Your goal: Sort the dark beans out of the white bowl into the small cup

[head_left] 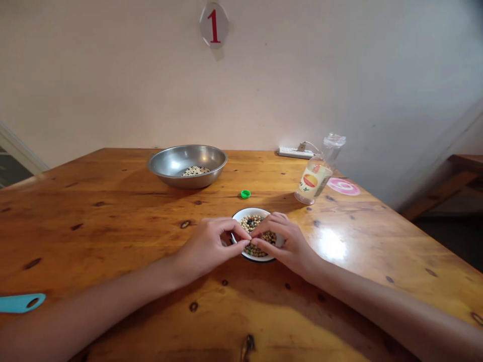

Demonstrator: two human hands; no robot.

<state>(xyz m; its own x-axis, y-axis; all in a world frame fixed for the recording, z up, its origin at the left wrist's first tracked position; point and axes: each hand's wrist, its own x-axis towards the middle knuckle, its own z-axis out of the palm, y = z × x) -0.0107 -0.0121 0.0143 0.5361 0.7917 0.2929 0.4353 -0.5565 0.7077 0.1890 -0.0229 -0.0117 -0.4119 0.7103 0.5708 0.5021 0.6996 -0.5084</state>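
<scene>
A small white bowl with a dark edge stands on the table, holding pale round beans mixed with a few dark ones. My left hand reaches over its left side, thumb and forefinger pinched together. From the right, my right hand comes over the bowl in a like pinch. The fingertips of both hands meet or nearly meet above the beans. Whatever is between them is too small to make out. Part of the bowl and beans is hidden behind my fingers.
A wide steel basin with beans inside stands at the back left. Beyond the bowl lie a green cap and a clear labelled bottle. A power strip sits by the wall. A blue handle is at left.
</scene>
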